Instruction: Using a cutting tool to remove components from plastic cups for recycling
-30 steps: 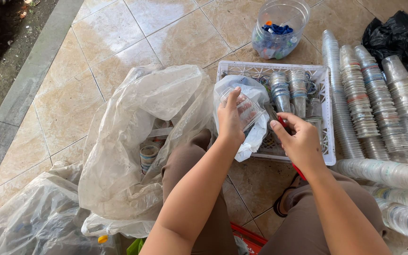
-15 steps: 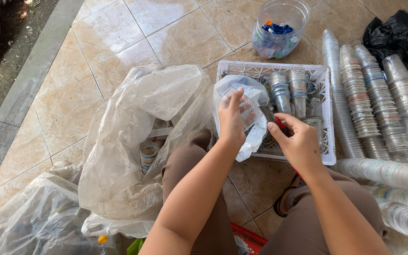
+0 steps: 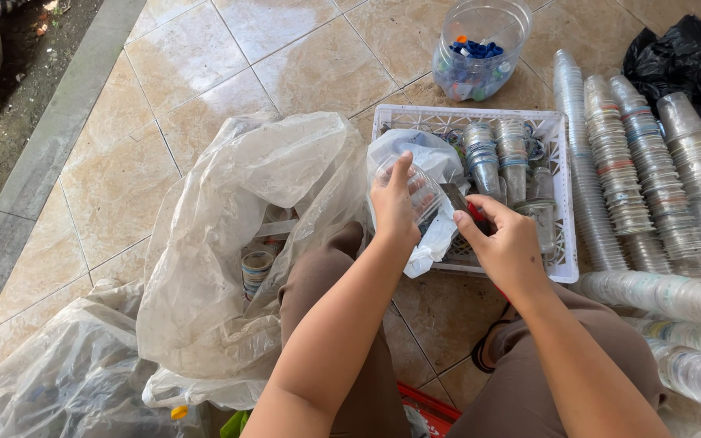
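Cup, clear crumpled plastic, in left hand grip; small blade in right hand grip.

I count one white plastic crate at twelve o'clock, one clear jar of bottle caps beyond, two hands.

A clear plastic cup is held tilted on its side above the near left corner of a white plastic basket, its rim turned toward the right. A small dark flat blade with a red handle is gripped just beside it, the tip being pointed at the cup's mouth; whether they touch cannot be told.
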